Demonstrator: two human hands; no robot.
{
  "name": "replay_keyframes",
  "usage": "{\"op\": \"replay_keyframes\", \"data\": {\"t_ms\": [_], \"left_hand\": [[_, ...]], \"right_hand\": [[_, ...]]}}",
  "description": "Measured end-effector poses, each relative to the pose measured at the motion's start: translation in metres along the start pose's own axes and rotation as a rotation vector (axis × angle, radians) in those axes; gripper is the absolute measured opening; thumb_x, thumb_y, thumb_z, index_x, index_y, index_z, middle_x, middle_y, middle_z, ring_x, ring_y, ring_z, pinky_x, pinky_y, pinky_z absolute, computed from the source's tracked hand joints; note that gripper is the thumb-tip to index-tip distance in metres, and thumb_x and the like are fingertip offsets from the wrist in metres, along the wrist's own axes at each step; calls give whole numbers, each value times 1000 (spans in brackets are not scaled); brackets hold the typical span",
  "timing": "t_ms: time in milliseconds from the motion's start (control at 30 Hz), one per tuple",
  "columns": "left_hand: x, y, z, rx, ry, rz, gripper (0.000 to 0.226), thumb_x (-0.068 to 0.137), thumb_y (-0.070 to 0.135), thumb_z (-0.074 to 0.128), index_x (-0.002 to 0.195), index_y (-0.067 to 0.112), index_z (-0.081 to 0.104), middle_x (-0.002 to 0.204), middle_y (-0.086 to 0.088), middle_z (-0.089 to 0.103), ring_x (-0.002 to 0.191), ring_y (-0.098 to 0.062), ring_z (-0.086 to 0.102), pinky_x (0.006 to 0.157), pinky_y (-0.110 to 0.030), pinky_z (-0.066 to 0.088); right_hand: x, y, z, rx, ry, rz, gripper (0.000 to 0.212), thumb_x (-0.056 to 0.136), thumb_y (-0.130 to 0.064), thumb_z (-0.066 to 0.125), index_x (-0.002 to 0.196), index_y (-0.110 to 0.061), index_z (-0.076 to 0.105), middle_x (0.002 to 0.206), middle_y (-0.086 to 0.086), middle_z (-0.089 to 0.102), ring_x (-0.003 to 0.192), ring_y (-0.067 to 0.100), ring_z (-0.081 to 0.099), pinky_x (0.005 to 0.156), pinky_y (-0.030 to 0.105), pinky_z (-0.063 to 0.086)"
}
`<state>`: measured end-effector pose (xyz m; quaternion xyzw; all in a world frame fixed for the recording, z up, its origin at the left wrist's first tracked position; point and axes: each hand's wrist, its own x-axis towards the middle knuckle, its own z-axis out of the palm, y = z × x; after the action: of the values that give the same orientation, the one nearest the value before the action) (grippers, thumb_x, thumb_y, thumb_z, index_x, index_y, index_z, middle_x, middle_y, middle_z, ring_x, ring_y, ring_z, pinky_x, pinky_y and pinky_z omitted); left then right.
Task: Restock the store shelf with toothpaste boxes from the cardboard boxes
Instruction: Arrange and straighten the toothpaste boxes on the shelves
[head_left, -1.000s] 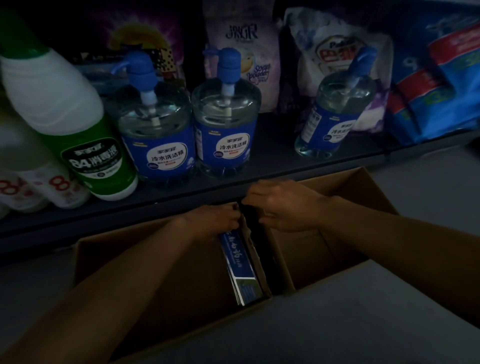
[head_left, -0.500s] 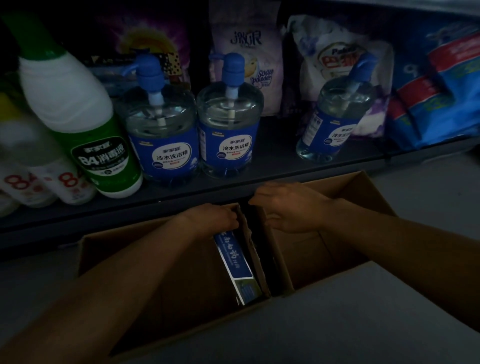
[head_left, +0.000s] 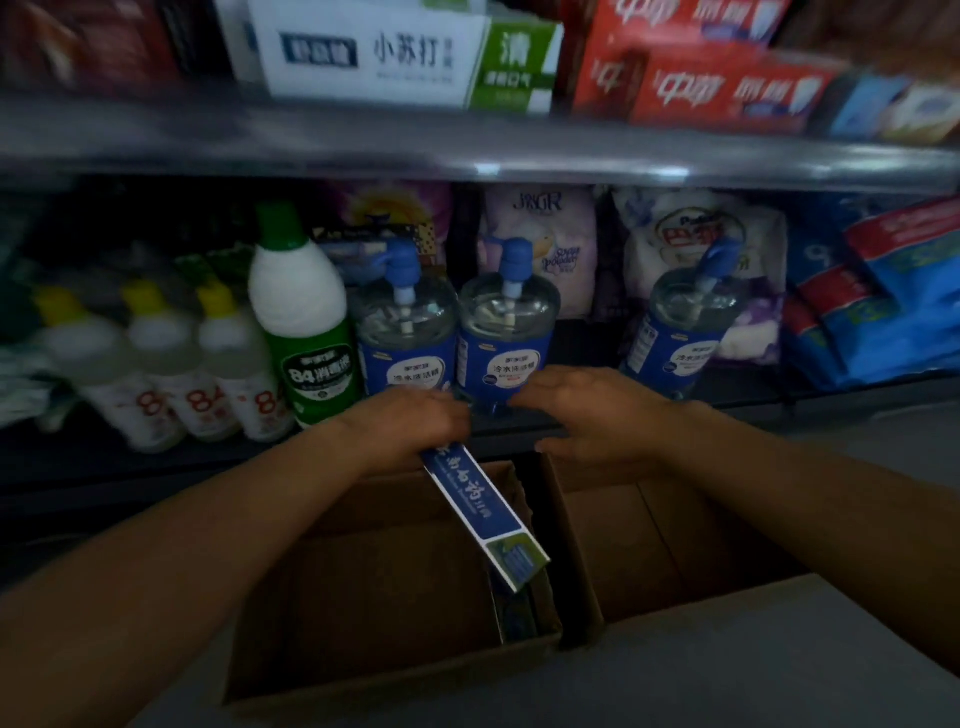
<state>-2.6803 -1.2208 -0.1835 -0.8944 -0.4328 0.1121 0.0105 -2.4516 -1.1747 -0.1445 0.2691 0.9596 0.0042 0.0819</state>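
Observation:
My left hand (head_left: 410, 423) grips one end of a blue-and-white toothpaste box (head_left: 480, 506), which hangs tilted above the left cardboard box (head_left: 363, 691). Another toothpaste box (head_left: 514, 613) stands against that carton's right wall. My right hand (head_left: 587, 415) hovers beside it with relaxed fingers, holding nothing, over the right cardboard box (head_left: 675, 545). On the upper shelf (head_left: 467, 156) lie white-green toothpaste boxes (head_left: 395, 57) and red ones (head_left: 727, 88).
The lower shelf (head_left: 587, 358) carries pump bottles with blue labels (head_left: 506, 338), a green-capped disinfectant bottle (head_left: 304, 322), smaller yellow-capped bottles (head_left: 156, 358), detergent bags (head_left: 540, 244) and blue packs (head_left: 883, 317). Grey floor (head_left: 779, 675) lies to the right.
My left hand has lifted the toothpaste box up out of the left carton. My right hand has risen with it. The view has tilted up, revealing the upper shelf.

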Motion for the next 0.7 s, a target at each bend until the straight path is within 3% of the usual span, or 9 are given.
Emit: {"op": "replay_keyframes", "data": {"t_ms": [100,200,267,467,533,633,700], "left_hand": [[-37,-21,-35,19,57,-86,38,88,21,57,125,19,53,128,1,51,122,-18,45,80,-32,45],[-83,-47,-65,84,199,-160,37,81,25,64,117,21,58,117,1,56,113,-20,52,68,-28,40],[-117,-59,-87,95,315,-192,34,74,27,66,107,22,61,105,1,60,102,-22,58,62,-29,44],[-205,-86,-144,159,426,-351,37,70,21,62,107,21,61,104,1,60,99,-24,58,66,-43,53],[-232,-93,-156,188,453,-399,38,67,23,57,105,21,61,102,1,60,98,-24,59,67,-41,54],[-267,-101,-171,269,501,-499,40,69,18,69,108,25,62,106,4,60,103,-20,58,63,-33,47],[-288,-106,-177,316,528,-557,42,68,17,74,107,25,63,104,4,60,101,-20,59,57,-30,44]], "right_hand": [[12,-10,-37,-27,55,-34,56,89,-42,60,140,-23,43,135,0,50,122,19,48,93,40,47],[27,-25,-80,-34,84,-77,57,89,-43,60,139,-22,43,134,1,50,122,21,49,93,39,46],[40,-38,-109,-35,100,-107,58,88,-46,60,139,-22,43,135,-1,50,121,19,49,94,37,46],[81,-90,-181,48,98,-185,67,85,-52,63,140,-18,44,132,0,56,113,16,56,91,31,47],[97,-107,-197,43,100,-213,67,85,-54,62,138,-17,45,128,1,59,105,15,58,84,33,49],[116,-132,-221,44,101,-229,59,87,-50,61,133,-17,47,116,0,61,98,14,58,74,28,44],[129,-148,-236,69,117,-230,48,87,-46,62,124,-16,53,109,0,64,93,17,61,75,32,50]]}}
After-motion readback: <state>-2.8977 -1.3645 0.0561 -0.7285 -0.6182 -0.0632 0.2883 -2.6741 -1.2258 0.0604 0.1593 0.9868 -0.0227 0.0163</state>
